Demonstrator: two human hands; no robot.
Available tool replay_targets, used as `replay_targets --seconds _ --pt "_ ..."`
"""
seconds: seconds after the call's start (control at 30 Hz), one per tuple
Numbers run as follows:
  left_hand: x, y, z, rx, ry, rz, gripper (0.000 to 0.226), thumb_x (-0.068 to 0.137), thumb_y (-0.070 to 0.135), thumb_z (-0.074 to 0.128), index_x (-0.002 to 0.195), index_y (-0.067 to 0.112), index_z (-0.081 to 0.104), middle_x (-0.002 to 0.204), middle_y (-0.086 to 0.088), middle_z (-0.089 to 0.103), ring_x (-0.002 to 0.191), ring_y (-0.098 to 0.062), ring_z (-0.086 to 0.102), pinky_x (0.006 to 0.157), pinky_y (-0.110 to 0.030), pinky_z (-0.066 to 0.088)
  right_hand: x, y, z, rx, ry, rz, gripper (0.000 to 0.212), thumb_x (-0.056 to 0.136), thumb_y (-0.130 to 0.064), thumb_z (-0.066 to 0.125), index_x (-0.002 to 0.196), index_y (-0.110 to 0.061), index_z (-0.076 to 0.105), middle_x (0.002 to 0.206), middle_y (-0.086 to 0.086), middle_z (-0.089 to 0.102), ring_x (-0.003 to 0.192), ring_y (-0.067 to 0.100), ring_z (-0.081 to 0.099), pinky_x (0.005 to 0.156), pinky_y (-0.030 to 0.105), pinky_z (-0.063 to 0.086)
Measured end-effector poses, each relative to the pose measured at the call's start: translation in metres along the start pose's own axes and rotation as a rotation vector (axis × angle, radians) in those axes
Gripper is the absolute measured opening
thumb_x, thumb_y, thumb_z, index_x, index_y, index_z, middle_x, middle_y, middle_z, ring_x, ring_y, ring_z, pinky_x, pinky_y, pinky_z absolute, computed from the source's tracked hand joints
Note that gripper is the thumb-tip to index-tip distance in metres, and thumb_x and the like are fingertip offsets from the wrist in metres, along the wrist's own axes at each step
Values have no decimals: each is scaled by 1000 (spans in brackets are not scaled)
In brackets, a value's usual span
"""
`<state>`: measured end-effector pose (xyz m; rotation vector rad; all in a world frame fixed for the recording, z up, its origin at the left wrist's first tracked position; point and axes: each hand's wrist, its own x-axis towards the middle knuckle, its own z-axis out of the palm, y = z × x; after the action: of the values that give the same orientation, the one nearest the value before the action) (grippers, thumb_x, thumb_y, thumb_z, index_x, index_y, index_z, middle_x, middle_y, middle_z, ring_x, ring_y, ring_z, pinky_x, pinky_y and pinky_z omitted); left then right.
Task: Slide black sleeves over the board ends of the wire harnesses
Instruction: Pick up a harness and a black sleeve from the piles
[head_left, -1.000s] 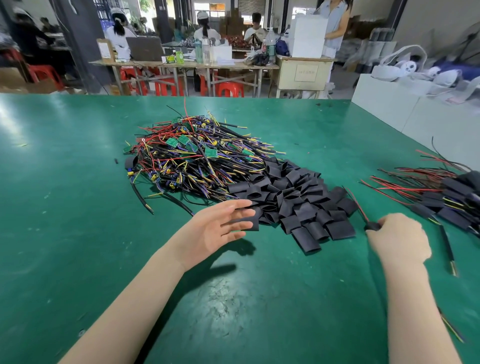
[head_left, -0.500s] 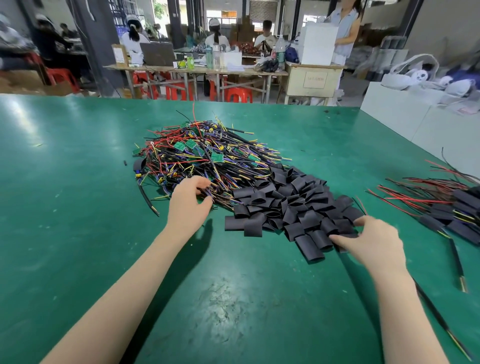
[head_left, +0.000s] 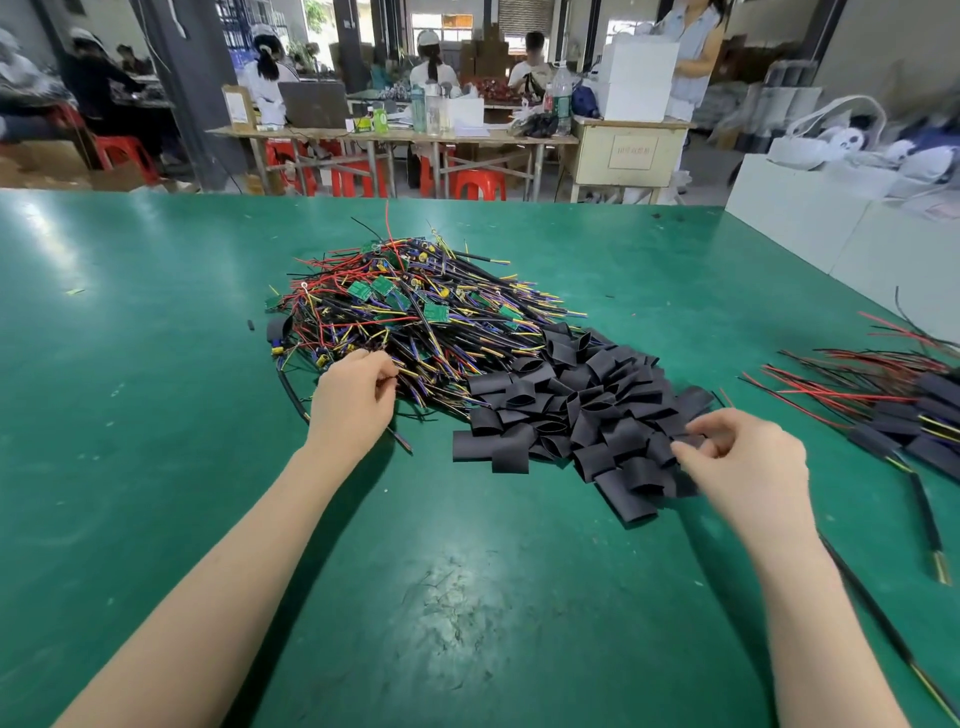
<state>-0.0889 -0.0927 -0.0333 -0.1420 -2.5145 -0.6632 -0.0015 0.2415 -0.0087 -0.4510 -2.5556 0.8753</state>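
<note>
A tangled pile of wire harnesses (head_left: 415, 317) with small green boards lies at the middle of the green table (head_left: 130, 364). Against its right front side sits a heap of flat black sleeves (head_left: 582, 405). My left hand (head_left: 353, 400) is at the pile's near edge, fingers curled and pinching a harness wire. My right hand (head_left: 743, 462) is at the right edge of the sleeve heap, thumb and fingers pinching one black sleeve (head_left: 691, 441).
A batch of sleeved harnesses (head_left: 904, 410) with red and black wires lies at the far right. A long black cable (head_left: 883, 623) runs along the table under my right forearm. White boxes (head_left: 831, 228) stand beyond the right edge. People work at tables behind.
My left hand moved from the sleeve heap to the wire pile and closed on a wire. My right hand let go of the finished harness at the right and came to the sleeves.
</note>
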Motion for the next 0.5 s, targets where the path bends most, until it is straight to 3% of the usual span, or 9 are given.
replay_targets --seconds 0.1,0.17,0.23,0.33,0.43,0.5 --pt "2 1 0 -15 51 -65 13 89 18 61 98 16 69 87 2 63 82 -21 57 69 -31 44 -3 7 -1 -246 -86 103 34 73 -38 78 101 -21 67 96 6 69 96 32 62 78 35 47" --pt "6 2 2 -31 117 -114 20 93 19 57 111 12 63 97 -4 62 88 -24 57 72 -34 43 -3 9 -3 -289 -145 151 37 71 -45 79 99 -24 67 101 5 68 98 31 61 76 34 46" --pt "14 1 3 -35 108 -213 28 95 20 58 119 7 56 106 -11 61 95 -31 58 80 -39 45 -2 9 -3 -249 -175 157 30 69 -42 81 89 -25 67 95 5 68 92 29 61 76 33 47" --pt "23 -5 3 -106 19 -359 26 91 14 65 112 2 58 98 -11 65 96 -32 62 90 -42 48 0 9 -2 -190 -214 113 23 69 -33 84 77 -24 64 77 0 64 78 23 56 72 29 45" --pt "24 -10 -1 -216 53 -389 6 89 6 66 93 3 66 86 -14 71 80 -28 70 89 -43 54 1 8 -2 -106 -160 54 19 71 -22 82 76 -21 64 65 -5 58 73 23 57 68 28 41" --pt "22 -14 -3 -297 83 -412 11 90 3 62 81 5 66 73 -14 71 66 -25 70 82 -44 58 2 6 -2 -34 -69 -10 15 72 -15 79 72 -20 64 60 -6 60 68 23 59 68 28 43"
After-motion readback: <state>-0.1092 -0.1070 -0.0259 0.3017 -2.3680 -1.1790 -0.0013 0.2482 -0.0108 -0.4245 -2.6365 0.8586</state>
